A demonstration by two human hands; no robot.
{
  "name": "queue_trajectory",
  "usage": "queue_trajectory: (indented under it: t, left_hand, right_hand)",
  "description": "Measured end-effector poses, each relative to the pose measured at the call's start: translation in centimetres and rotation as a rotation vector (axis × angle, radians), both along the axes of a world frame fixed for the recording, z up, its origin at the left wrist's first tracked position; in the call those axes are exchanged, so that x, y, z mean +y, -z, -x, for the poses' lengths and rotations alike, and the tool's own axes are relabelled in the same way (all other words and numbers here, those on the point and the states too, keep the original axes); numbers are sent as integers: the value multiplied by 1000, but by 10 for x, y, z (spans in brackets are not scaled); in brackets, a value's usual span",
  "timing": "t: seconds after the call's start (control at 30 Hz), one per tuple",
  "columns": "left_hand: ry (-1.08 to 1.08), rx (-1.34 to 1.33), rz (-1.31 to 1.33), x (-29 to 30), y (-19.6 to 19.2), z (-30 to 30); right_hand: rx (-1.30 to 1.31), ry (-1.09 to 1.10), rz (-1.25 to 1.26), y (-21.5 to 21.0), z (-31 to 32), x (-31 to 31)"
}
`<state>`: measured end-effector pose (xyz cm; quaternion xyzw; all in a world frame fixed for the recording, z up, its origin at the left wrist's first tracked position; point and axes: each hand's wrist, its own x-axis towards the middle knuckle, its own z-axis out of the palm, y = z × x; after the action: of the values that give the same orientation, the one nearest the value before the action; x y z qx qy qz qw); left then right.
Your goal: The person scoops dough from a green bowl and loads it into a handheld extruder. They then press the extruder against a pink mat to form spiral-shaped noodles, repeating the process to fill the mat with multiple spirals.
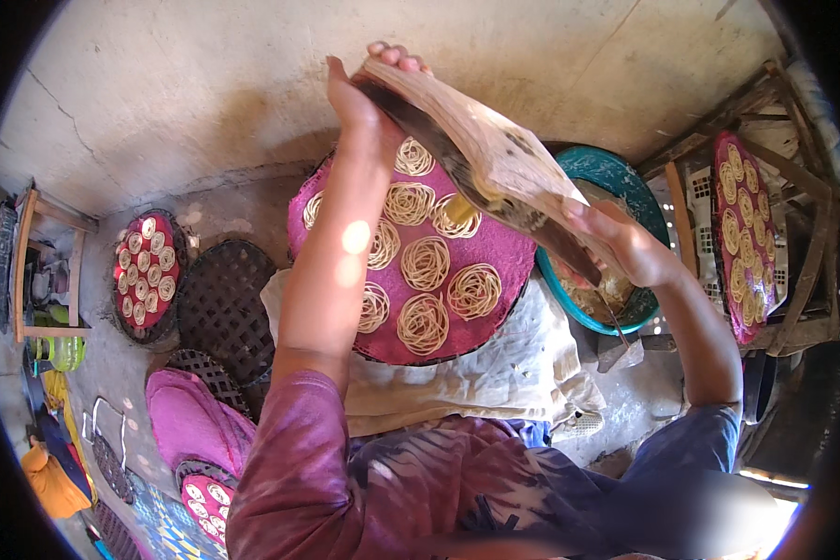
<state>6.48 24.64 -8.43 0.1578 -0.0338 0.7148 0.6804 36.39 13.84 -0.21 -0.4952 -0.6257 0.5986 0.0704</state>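
Both of my hands hold a long wooden hand press (495, 149), tilted with its left end farther away and its right end nearer me. My left hand (364, 105) is wrapped round the far end, and some fingertips show over the top. At the lower right end, my right hand (625, 241) grips the wood. A short yellow tube (459, 209) shows beneath the press, over a coil of pale noodle strands (455, 226). Several such noodle coils (426, 263) lie on a round tray covered in pink cloth (518, 266). The press and my left forearm hide part of the tray.
A teal basin (658, 233) with pale dough (593, 301) stands at the right, a small scraper (621, 355) at its near edge. Whitish cloth (476, 383) lies under the tray. More coil-filled trays stand left (170, 280) and right (747, 257), beside a dark woven tray (224, 313) and wooden rack (807, 177).
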Motion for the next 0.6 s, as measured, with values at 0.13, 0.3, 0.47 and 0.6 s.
queue_trajectory:
  t: [0.13,0.3,0.47,0.6]
  left_hand:
    - [55,-92,-73,1,26,-33]
    - [100,-191,-187,16,42,-36]
    - [159,-346,-65,16,50,-21]
    - [134,-428,-84,16,59,-14]
  right_hand:
    - [-22,9,-46,1,-21,-5]
    - [462,131,328,27,-24,10]
    - [983,109,685,93,13,27]
    - [1089,179,700,122,18,31]
